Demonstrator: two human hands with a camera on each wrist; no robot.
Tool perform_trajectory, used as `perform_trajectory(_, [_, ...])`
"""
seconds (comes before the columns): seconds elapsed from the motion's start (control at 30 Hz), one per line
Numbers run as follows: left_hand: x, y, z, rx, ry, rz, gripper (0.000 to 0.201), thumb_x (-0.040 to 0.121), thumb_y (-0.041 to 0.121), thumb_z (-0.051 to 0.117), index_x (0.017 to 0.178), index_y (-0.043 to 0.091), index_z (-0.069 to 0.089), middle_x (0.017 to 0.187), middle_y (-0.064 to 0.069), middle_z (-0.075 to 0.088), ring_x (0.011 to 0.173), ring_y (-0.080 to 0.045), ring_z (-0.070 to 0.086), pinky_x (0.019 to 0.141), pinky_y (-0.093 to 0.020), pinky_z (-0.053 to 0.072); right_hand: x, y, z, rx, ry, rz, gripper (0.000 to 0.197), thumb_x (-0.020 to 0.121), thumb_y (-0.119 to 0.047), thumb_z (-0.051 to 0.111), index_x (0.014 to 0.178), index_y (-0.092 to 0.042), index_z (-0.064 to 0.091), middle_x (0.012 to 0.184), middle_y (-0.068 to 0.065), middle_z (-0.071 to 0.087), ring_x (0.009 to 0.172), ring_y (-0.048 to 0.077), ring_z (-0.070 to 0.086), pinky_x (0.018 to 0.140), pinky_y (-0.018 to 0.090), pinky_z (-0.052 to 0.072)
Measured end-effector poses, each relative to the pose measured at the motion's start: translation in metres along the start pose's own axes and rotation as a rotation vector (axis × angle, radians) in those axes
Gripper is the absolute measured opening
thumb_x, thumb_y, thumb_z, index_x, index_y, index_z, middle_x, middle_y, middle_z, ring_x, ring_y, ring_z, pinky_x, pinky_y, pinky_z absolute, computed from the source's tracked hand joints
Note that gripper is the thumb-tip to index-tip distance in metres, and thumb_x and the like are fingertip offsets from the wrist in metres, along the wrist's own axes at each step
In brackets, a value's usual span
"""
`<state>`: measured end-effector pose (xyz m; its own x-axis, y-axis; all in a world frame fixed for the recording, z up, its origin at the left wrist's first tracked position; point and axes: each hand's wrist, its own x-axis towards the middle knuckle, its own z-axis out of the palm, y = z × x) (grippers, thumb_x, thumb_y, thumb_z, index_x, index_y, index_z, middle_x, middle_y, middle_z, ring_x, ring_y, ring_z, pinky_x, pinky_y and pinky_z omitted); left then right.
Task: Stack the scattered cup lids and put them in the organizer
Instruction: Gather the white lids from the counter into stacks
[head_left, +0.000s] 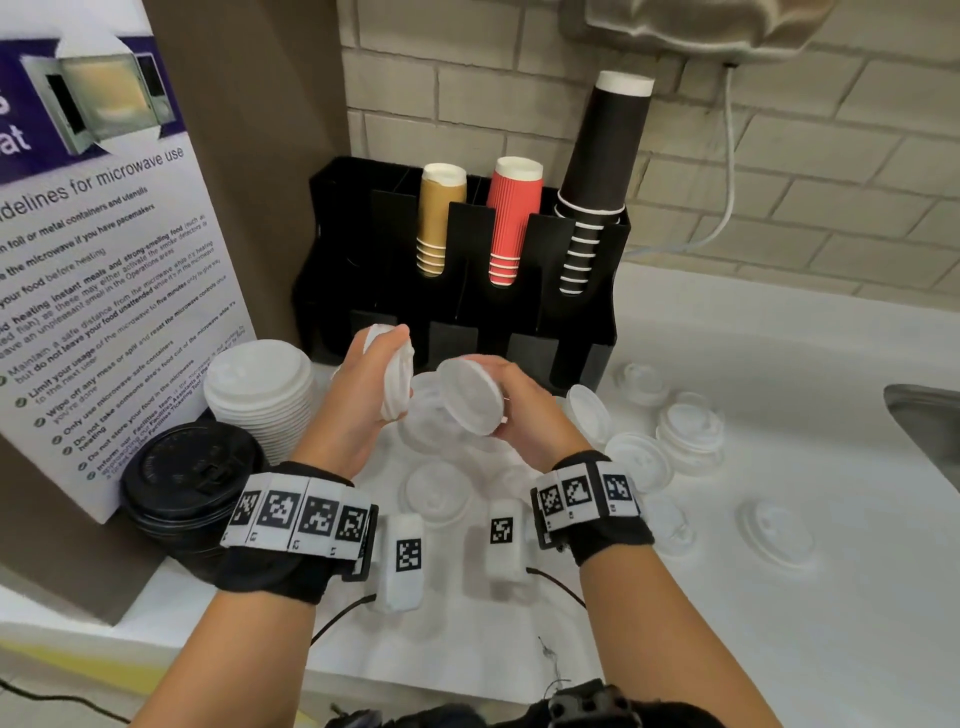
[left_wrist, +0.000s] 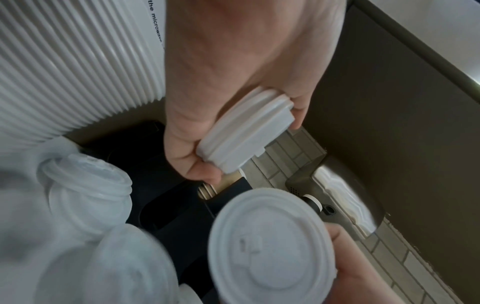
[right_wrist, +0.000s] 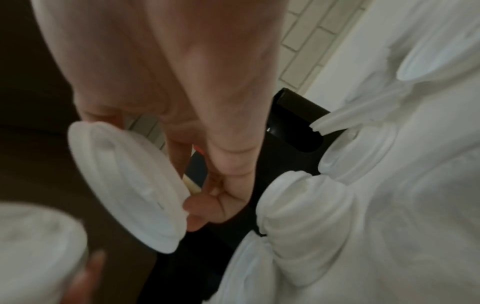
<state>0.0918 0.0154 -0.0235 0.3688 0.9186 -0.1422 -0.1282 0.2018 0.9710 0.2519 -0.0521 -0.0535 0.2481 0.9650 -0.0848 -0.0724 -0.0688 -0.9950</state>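
My left hand (head_left: 382, 364) grips a small stack of white cup lids (head_left: 395, 376) on edge, seen close up as the held stack (left_wrist: 246, 131) in the left wrist view. My right hand (head_left: 511, 400) holds a single white lid (head_left: 470, 395) by its rim, tilted, its underside facing the head camera; in the right wrist view this lid (right_wrist: 127, 181) sits between fingers and thumb. Both hands hover just in front of the black organizer (head_left: 462, 270), a short gap between the two lids. Several loose white lids (head_left: 688, 426) lie scattered on the white counter (head_left: 779, 623).
The organizer holds gold (head_left: 436, 218), red (head_left: 511, 218) and black cups (head_left: 597, 182). A tall stack of larger white lids (head_left: 260, 389) and a stack of black lids (head_left: 192, 483) stand at the left by a microwave notice board (head_left: 93, 260). A metal sink edge (head_left: 924, 415) is at the right.
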Motion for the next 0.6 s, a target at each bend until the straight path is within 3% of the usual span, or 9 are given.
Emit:
perform_trajectory(0.07, [-0.001,-0.001,0.004,-0.009,-0.015,-0.024,0.045,0.097,0.043,0.048,0.136,0.019,0.048,0.108,0.000,0.050,0.096,-0.015,0.050,0.070,-0.029,0.043,0.001,-0.003,-0.001,0.168,0.038,0.031,0.025,0.096,-0.033,0.046,0.107,-0.033,0.069,0.109,-0.008,0.066,0.103,0.013,0.059,0.076,0.028,0.055])
perform_trajectory(0.17, [-0.007,0.000,0.014,-0.020,-0.067,-0.041,0.047,0.099,0.040,0.044,0.140,0.016,0.045,0.106,0.001,0.055,0.093,-0.012,0.054,0.073,-0.029,0.045,0.003,-0.006,0.005,0.261,0.028,0.038,0.029,0.095,-0.038,0.049,0.116,-0.027,0.066,0.120,0.009,0.064,0.109,0.023,0.060,0.088,0.036,0.051])
perform_trajectory(0.27, [-0.012,0.001,0.021,0.012,-0.100,-0.038,0.047,0.102,0.041,0.039,0.140,0.014,0.045,0.124,-0.010,0.061,0.113,-0.022,0.060,0.099,-0.042,0.047,0.002,-0.011,0.013,0.147,-0.015,-0.063,0.025,0.097,-0.030,0.047,0.116,-0.027,0.064,0.120,0.009,0.064,0.102,0.018,0.063,0.089,0.040,0.053])
perform_trajectory(0.33, [-0.014,0.000,0.022,0.029,-0.132,-0.023,0.048,0.102,0.044,0.036,0.139,0.015,0.046,0.131,-0.013,0.059,0.121,-0.024,0.057,0.108,-0.046,0.042,0.000,-0.014,0.017,0.041,-0.045,-0.132,0.028,0.097,-0.023,0.050,0.124,-0.021,0.058,0.116,0.008,0.064,0.101,0.017,0.063,0.085,0.036,0.055])
perform_trajectory(0.47, [-0.016,0.000,0.020,-0.001,-0.156,0.002,0.052,0.100,0.048,0.034,0.137,0.014,0.048,0.131,-0.015,0.059,0.120,-0.025,0.059,0.106,-0.047,0.044,-0.005,-0.018,0.020,-0.104,-0.079,-0.214,0.034,0.093,-0.015,0.059,0.126,-0.021,0.054,0.111,0.003,0.061,0.099,0.012,0.064,0.077,0.028,0.057])
perform_trajectory(0.6, [-0.014,-0.004,0.021,-0.018,-0.148,0.008,0.053,0.100,0.051,0.033,0.138,0.016,0.044,0.132,-0.014,0.059,0.120,-0.025,0.060,0.105,-0.050,0.045,-0.007,-0.021,0.022,-0.149,-0.074,-0.249,0.037,0.091,-0.013,0.062,0.127,-0.020,0.055,0.118,0.009,0.058,0.106,0.024,0.062,0.080,0.035,0.059])
